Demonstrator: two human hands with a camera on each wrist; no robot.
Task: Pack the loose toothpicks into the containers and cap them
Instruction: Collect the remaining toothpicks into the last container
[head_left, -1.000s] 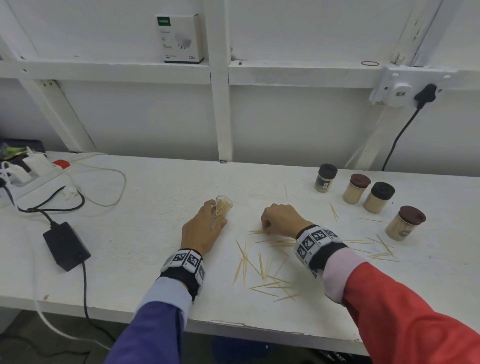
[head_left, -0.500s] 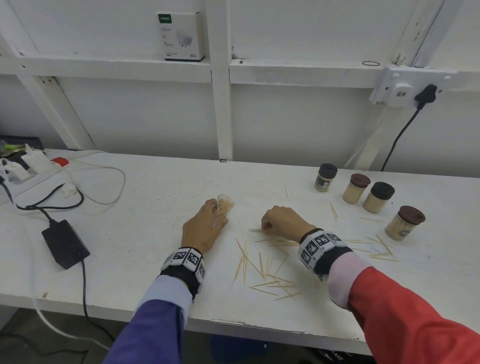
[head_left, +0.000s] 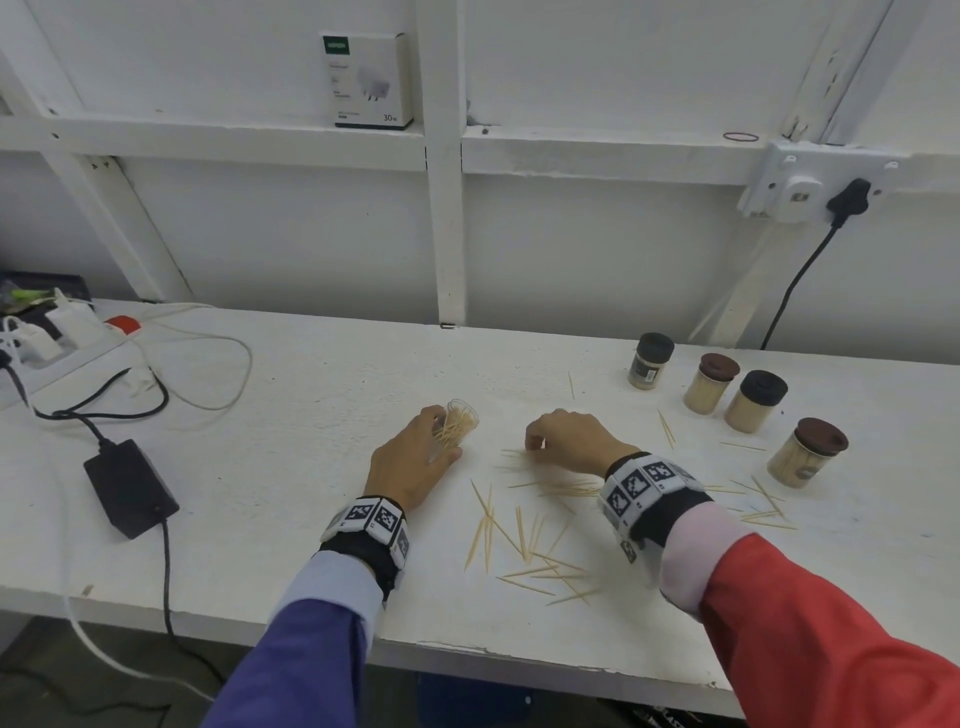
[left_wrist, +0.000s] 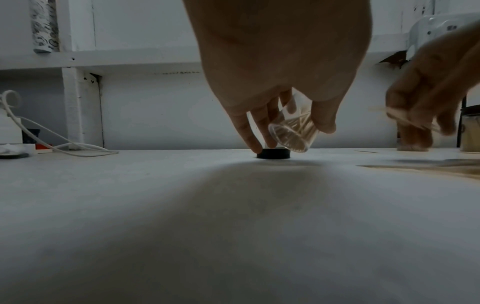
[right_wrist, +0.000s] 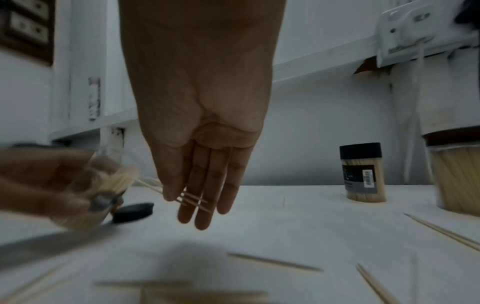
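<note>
My left hand (head_left: 415, 462) grips a clear uncapped container (head_left: 458, 423) partly filled with toothpicks, tilted with its mouth toward the right; the container (left_wrist: 293, 131) shows between thumb and fingers in the left wrist view. A black cap (left_wrist: 273, 153) lies on the table under those fingers. My right hand (head_left: 566, 439) hovers just right of the container and pinches a few toothpicks (right_wrist: 193, 200) between thumb and fingers. Loose toothpicks (head_left: 519, 540) lie scattered on the white table (head_left: 260, 519) between and below both hands.
Several capped, full toothpick containers (head_left: 756, 402) stand at the back right, with more loose toothpicks (head_left: 761, 501) near them. A black power adapter (head_left: 130, 488) and cables (head_left: 197, 374) lie on the left. The table's front edge (head_left: 467, 649) runs near my forearms.
My right hand has lifted slightly off the table and shifted a little toward the container, now with toothpicks pinched. The left hand and container stay put.
</note>
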